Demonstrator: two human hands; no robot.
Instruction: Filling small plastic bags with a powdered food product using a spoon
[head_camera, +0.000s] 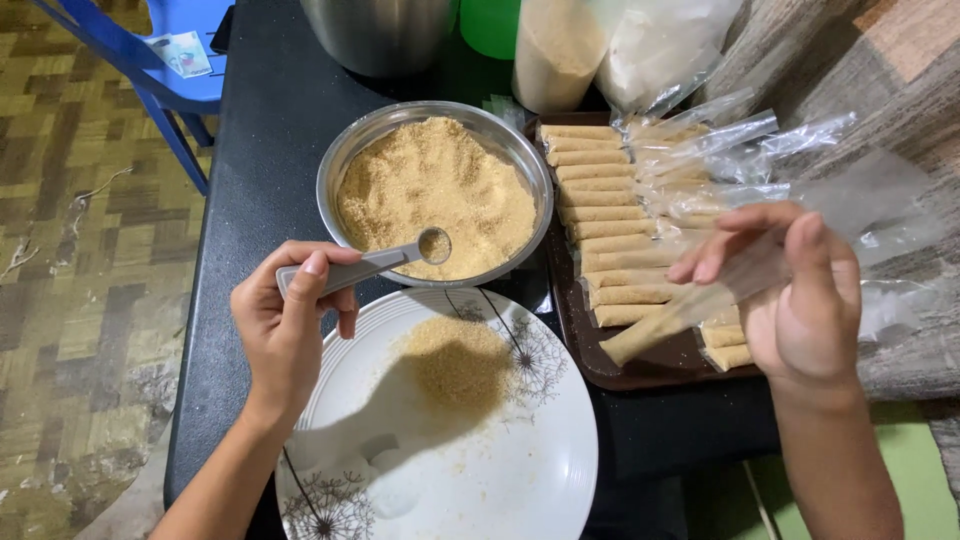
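**Spoon over the crumb bowl, filled tube in the other hand**

I see my left hand (285, 325) closed around the handle of a metal spoon (385, 260), its bowl loaded with tan crumbs and hanging over the steel bowl (345, 160) of crumbs. My right hand (795, 295) pinches a narrow plastic tube (680, 310) of the same crumbs, tilted, its lower end over the brown tray (640, 372) of filled tubes. A white plate (520, 460) with a crumb heap sits just below the bowl.

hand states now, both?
Left hand: closed on spoon, its bowl over the metal bowl.
Right hand: closed on filled tube.
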